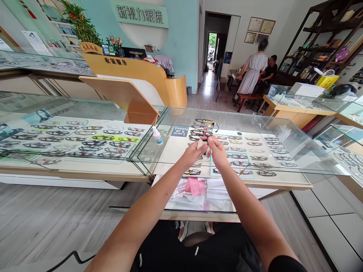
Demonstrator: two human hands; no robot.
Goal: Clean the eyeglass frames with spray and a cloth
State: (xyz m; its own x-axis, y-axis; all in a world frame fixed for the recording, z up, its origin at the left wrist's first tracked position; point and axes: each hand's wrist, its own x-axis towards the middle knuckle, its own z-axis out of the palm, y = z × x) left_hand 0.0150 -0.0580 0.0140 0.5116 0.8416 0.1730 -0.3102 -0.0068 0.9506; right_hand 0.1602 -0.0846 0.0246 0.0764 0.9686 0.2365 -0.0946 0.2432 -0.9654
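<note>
Our left hand (194, 153) and right hand (217, 150) meet, fingers curled round a crumpled beige cloth (201, 145) above the glass counter (269, 121); we cannot tell what else they grip. Dark glasses (200, 132) sit just beyond. Glass stretches rightward, its near edge below our wrists.

Teal wall (183, 41) at twelve o'clock; daylit doorway (212, 47) at one; dark shelving (319, 28) at two; grey plank floor (56, 217) at eight.
</note>
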